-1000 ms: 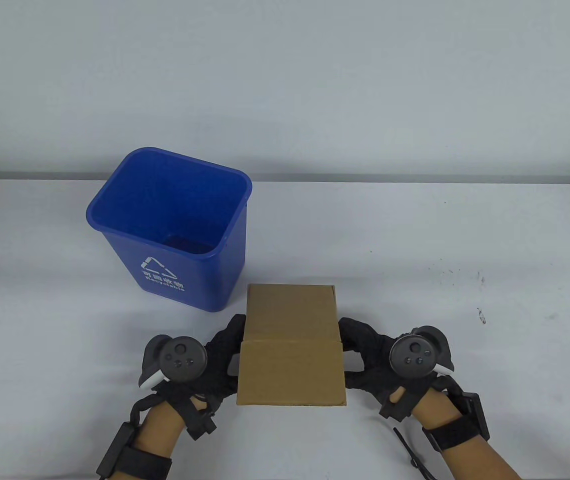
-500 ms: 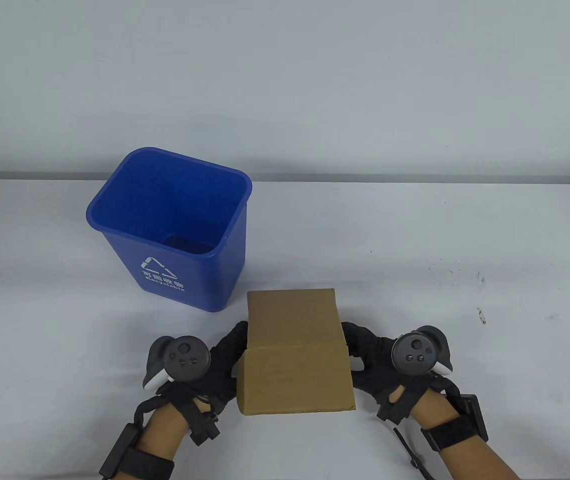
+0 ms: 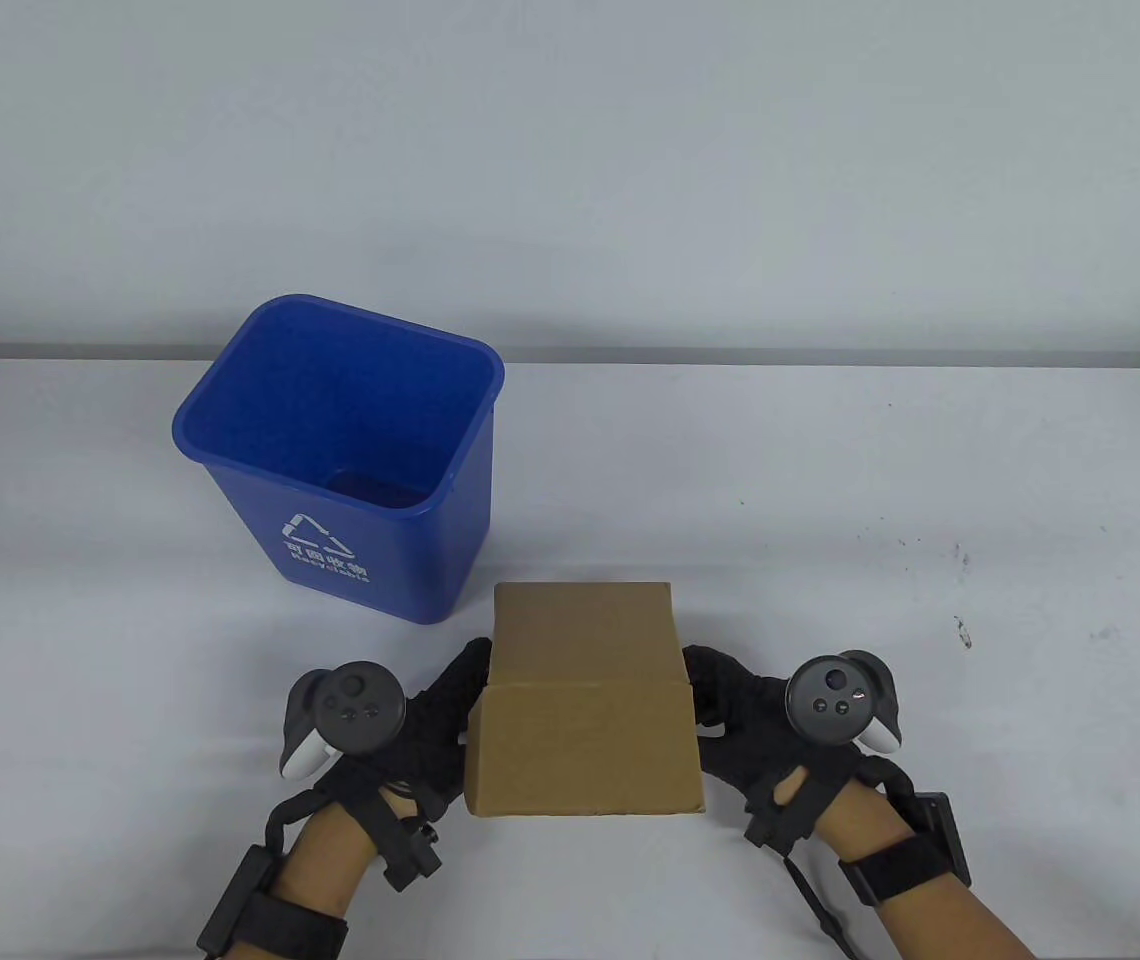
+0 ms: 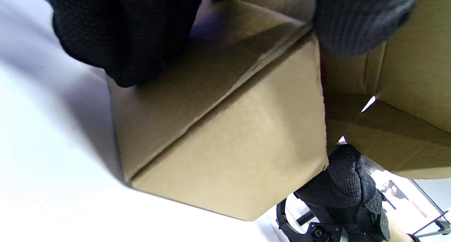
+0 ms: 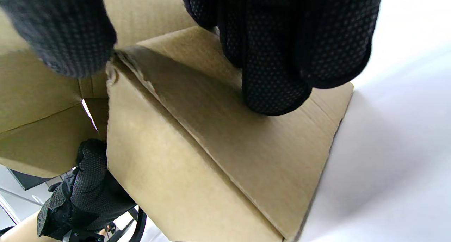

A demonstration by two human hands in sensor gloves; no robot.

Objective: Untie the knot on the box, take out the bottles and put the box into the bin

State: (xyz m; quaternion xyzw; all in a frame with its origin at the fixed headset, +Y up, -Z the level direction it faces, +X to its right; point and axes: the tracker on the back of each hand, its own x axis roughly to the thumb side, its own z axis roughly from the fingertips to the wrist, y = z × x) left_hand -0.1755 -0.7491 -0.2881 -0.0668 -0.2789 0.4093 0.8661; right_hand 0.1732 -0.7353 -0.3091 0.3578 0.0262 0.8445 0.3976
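A plain brown cardboard box (image 3: 585,700) sits near the table's front edge, held between both hands with its underside off the table in the wrist views. My left hand (image 3: 440,715) grips its left side, fingers (image 4: 116,34) on the lower panel and thumb at the flap edge. My right hand (image 3: 730,720) grips the right side the same way, fingers (image 5: 282,51) spread on the box (image 5: 211,147). The near top flap stands slightly ajar. An upright blue recycling bin (image 3: 370,560) stands just behind and left of the box. No string or bottles show.
The white table (image 3: 930,480) stretches to the right of the box, with a few small dark marks (image 3: 960,630) on it. The bin stands close to the box's far left corner. A pale wall rises behind the table.
The box has tipped and risen slightly at its near end, its front flap looking larger. Both hands rolled a little with it, keeping their grip on the sides.
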